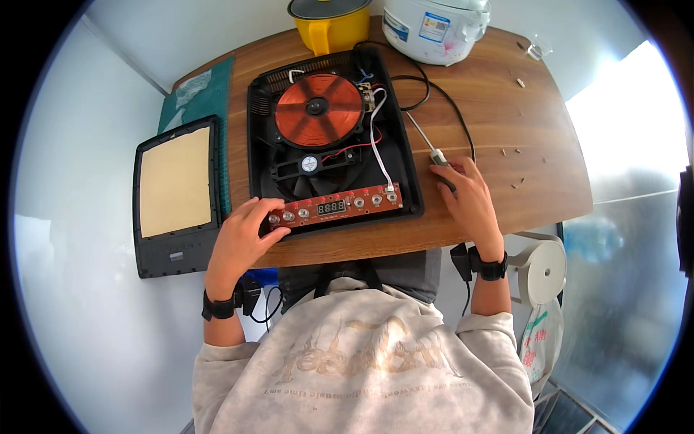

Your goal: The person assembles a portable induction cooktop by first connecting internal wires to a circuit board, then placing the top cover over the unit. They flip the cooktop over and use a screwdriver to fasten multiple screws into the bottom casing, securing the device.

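Note:
An opened induction cooker base (406, 163) lies on the table, its copper coil (295, 108) and black fan (318, 186) showing. Along its near edge is a reddish-brown circuit board (369, 201) with a small digit display and a row of round buttons; a white cable (378, 148) runs from its right end toward the coil. My left hand (242, 235) pinches the board's left end between thumb and fingers. To the right of the base, my right hand (468, 194) has its fingers round the grey handle of a screwdriver (437, 157), whose shaft points up and left along the tabletop.
The cooker's black top panel (177, 257) lies at the left, partly over a green cutting mat (195, 98). A yellow pot (336, 32) and a white rice cooker (434, 32) stand at the back. Several small screws (517, 150) are scattered at the right. A black cord (463, 119) curves behind the screwdriver.

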### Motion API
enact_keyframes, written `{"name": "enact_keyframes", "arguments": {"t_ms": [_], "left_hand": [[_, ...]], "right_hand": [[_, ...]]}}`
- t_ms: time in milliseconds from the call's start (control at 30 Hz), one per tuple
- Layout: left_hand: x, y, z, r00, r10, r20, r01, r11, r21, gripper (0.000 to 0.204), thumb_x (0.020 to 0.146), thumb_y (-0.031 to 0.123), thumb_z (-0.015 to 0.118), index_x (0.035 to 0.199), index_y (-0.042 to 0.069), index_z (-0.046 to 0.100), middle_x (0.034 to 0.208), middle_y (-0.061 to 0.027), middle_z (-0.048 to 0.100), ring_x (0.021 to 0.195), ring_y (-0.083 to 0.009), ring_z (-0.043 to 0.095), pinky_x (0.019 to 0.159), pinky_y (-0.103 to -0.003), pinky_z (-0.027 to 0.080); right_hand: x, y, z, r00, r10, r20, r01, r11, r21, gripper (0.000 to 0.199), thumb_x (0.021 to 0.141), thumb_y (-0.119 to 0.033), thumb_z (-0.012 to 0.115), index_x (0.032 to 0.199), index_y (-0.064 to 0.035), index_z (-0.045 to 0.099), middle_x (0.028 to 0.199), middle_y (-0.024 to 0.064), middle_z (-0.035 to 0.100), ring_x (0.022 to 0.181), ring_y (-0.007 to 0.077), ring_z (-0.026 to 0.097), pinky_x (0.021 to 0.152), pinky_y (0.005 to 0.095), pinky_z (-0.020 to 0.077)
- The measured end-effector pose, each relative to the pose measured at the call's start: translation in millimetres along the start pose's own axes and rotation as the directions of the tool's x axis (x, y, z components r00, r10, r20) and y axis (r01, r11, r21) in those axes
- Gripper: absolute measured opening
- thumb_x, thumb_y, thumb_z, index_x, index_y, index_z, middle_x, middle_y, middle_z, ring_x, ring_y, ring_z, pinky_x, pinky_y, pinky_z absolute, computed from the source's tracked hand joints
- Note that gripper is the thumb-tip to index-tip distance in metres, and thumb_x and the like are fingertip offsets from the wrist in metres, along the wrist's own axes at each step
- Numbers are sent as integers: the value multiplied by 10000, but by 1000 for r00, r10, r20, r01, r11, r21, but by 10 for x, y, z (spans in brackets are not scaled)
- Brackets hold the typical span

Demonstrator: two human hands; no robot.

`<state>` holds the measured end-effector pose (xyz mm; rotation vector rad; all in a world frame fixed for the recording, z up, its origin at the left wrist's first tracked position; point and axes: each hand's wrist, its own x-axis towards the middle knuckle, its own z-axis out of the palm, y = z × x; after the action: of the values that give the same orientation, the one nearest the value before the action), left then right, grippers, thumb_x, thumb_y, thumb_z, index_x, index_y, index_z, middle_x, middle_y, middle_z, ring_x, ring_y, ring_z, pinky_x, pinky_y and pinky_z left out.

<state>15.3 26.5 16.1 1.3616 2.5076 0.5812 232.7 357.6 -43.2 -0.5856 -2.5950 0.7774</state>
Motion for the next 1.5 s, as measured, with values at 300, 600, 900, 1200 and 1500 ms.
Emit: {"name": "enact_keyframes", "arguments": {"t_ms": [300,600,900,1200,1500], "left_hand": [[-225,-174,-113,943,-165,-290,95,966,-241,160,936,108,706,1082,45,684,1108,-90,744,1001,-243,716,878,-328,553],[-1108,-1002,-327,582,-537,-611,339,843,-417,229,1002,169,668,1186,38,627,1028,-58,684,852,-121,626,756,-266,527],[-2104,-1789,-279,135,-792,-596,298,606,-737,355,991,246,665,1254,60,515,991,-21,547,842,-111,529,710,-282,492],[-2115,-2226,2,161,-924,-347,-117,332,-936,507,972,314,715,1332,20,513,1174,-61,615,1061,-185,587,964,-363,497],[-1693,-1936,-88,380,-914,-145,-311,22,-950,427,1049,263,599,1367,-16,544,1326,-124,644,1215,-240,603,1058,-361,480]], "right_hand": [[-129,-119,-96,984,35,174,-22,997,-75,497,868,-22,680,1355,-120,645,1429,205,522,1281,404,526,1075,462,450],[-162,-156,-84,982,-7,190,26,995,-97,514,882,14,640,1379,-114,623,1443,241,494,1295,444,509,1088,475,440],[-148,-164,-90,982,-39,182,62,990,-126,573,868,-15,666,1423,-120,568,1465,234,468,1314,426,495,1087,472,447],[-165,-328,-155,989,-7,146,16,998,-59,588,867,-27,681,1433,-112,548,1493,223,453,1354,434,476,1104,470,437],[-283,-281,-180,994,32,102,-23,996,-81,572,888,-36,681,1439,-110,544,1506,200,454,1350,409,502,1077,470,461]]}}
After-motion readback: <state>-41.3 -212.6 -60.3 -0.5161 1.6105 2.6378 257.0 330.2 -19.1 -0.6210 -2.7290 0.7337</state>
